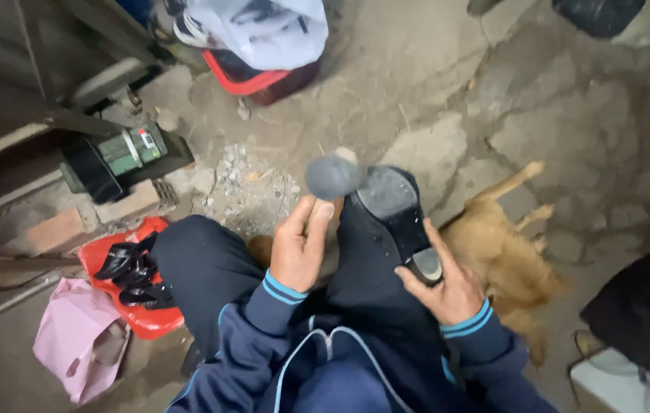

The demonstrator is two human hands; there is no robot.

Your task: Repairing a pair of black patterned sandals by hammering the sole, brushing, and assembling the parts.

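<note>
Your left hand (299, 248) grips a grey round-headed tool (332, 177); your right hand (441, 283) clasps the heel of a black shoe (397, 210), sole up on your knee. Beneath lie cracked concrete floor (432, 76) and a tan dog (505, 256).

centre frame: right hand (447, 287) grips heel end of black shoe (397, 210), sole up, resting on knee | left hand (299, 248) holds blurred grey round tool (332, 176) beside the shoe's toe | right of shoe: tan dog (505, 256) lying on cracked concrete floor (432, 69) | lower left: red bag (145, 317) with black shoes (132, 269), pink bag (80, 336)
</note>
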